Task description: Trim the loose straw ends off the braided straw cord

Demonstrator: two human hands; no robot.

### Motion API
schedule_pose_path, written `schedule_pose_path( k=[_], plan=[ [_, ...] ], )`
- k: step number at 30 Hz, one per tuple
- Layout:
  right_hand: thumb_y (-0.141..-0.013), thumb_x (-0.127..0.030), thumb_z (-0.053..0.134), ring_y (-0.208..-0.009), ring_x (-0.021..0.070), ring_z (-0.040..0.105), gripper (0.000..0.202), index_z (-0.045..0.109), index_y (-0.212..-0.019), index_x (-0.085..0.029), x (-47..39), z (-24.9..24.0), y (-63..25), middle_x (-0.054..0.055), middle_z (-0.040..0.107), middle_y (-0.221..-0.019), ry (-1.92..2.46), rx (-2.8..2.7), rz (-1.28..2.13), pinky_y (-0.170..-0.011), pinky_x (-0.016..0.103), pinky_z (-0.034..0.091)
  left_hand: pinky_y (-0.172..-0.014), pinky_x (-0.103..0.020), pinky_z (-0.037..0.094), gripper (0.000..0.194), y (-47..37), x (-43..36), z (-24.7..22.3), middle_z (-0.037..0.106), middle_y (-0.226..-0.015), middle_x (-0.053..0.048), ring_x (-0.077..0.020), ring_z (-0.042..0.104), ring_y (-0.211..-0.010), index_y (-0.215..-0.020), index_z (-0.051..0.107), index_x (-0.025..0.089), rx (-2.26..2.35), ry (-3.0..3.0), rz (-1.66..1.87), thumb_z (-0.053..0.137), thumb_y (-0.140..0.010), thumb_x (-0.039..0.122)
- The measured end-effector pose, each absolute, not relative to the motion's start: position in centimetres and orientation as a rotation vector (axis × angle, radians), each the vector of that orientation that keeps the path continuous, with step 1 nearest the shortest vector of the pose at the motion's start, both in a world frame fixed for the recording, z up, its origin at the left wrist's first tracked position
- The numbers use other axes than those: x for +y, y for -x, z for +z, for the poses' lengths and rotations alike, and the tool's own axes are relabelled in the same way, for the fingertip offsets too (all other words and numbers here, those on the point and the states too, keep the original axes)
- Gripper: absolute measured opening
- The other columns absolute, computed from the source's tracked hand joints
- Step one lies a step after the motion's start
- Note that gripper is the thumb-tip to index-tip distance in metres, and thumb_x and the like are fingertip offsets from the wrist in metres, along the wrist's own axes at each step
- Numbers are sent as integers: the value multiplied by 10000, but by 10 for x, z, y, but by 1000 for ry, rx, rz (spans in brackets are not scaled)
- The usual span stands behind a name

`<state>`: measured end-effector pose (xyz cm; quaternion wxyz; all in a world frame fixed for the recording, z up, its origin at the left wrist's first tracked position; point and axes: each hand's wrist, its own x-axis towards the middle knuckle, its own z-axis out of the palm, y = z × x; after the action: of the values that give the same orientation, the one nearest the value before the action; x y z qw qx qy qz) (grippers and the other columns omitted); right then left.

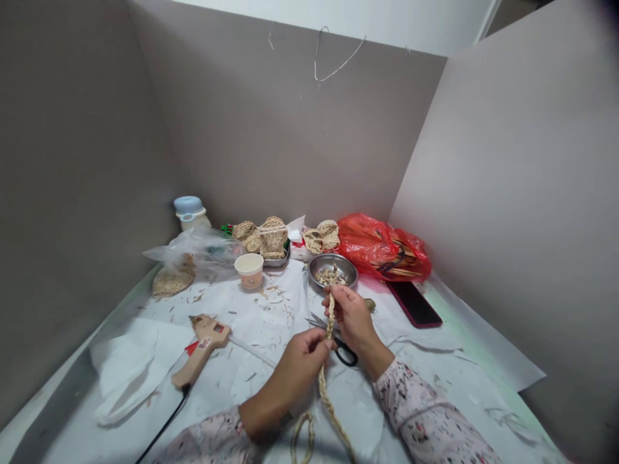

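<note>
A pale braided straw cord [325, 391] runs up from the bottom edge between my hands, and part of it loops beside my left wrist. My left hand [302, 361] pinches the braid partway along. Higher up, my right hand [355, 319] is closed on the braid near its top end, just in front of a metal bowl [352, 265] of straw scraps. Black-handled scissors [347, 354] lie on the covered table behind the braid, their blades partly hidden by my hands.
A glue gun [203, 348] with a cord lies left, beside crumpled white paper [140, 361]. Behind stand a paper cup [250, 272], woven straw pieces [273, 237], a clear plastic bag [200, 248] and a blue-lidded bottle [190, 212]. A red bag [367, 241] and phone [414, 305] are right.
</note>
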<state>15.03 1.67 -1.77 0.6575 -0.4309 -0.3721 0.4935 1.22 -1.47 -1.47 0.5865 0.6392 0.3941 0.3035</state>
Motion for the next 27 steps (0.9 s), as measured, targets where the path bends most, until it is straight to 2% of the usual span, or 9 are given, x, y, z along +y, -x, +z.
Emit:
schedule_pose_path(
  k=[3,6,10,18,23,27],
  plan=[
    [-747,-555,630,-495,102,544,394,636,-849,-174,14,-17,-149,3,631,-645,972,-894,1174,-452,212,411,-550,-232,288,214,-10,-14,-9,439,-591,46,-120,369,-574,-749,574,148,928,-1482,770,505,-787,347],
    [-762,-555,618,-455,95,509,402,645,-823,-159,11,-18,-145,2,614,-615,986,-959,1187,-428,216,391,-582,-235,302,228,-7,-11,-6,444,-619,40,-124,373,-604,-747,580,143,925,-1474,811,510,-787,356],
    [-796,-537,587,-425,80,458,386,625,-738,-157,12,-21,-144,-15,573,-555,1014,-970,1116,-422,213,353,-562,-236,281,205,-8,-11,-10,435,-578,45,-122,358,-577,-717,599,143,917,-1504,760,498,-777,310],
    [-817,-519,565,-416,70,367,354,607,-734,-178,14,-19,-156,-45,524,-535,1067,-920,931,-401,216,263,-539,-227,267,202,-14,-18,-17,449,-582,48,-112,354,-558,-749,624,135,910,-1503,681,490,-768,285],
    [-825,-506,553,-428,78,361,345,554,-680,-193,13,-16,-155,-61,478,-503,1099,-886,852,-416,219,279,-535,-228,266,215,-13,-17,-13,456,-584,41,-110,355,-552,-748,644,130,893,-1543,638,483,-771,271],
    [-797,-496,591,-450,88,386,314,590,-722,-191,13,-14,-156,-49,517,-540,1109,-931,847,-424,226,295,-535,-230,267,237,-14,-16,-13,455,-578,39,-114,359,-555,-758,655,125,939,-1542,641,479,-774,283]
  ],
)
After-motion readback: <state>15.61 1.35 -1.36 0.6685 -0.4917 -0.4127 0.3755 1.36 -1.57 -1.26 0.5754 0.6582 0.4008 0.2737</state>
